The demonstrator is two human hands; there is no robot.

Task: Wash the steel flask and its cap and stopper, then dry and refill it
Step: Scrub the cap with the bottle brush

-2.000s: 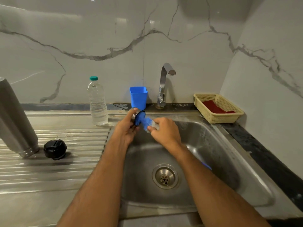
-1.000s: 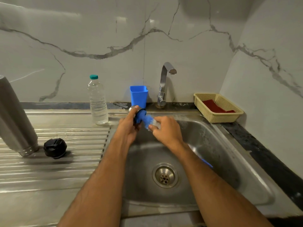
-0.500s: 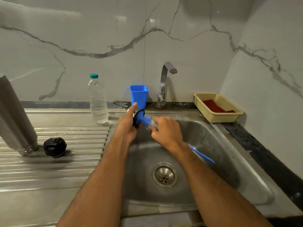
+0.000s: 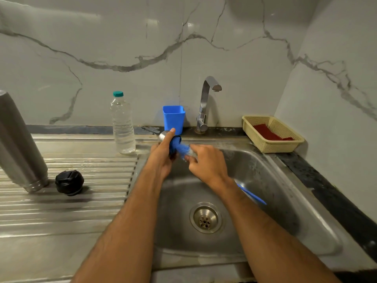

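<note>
My left hand (image 4: 163,158) grips the cap (image 4: 164,135); my right hand (image 4: 206,162), gripping the brush (image 4: 180,148), has pushed it deeper, so scrubbing continues

Steel cap (image 4: 164,135) in the left hand (image 4: 163,158), blue brush (image 4: 179,147) head inside.
Inverted flask (image 4: 18,144) and black stopper (image 4: 69,182) stand well left of both hands.

Steel drainboard (image 4: 67,211) (ribbed): flask (image 4: 18,144), black stopper (image 4: 69,182), water bottle (image 4: 122,123).
</note>
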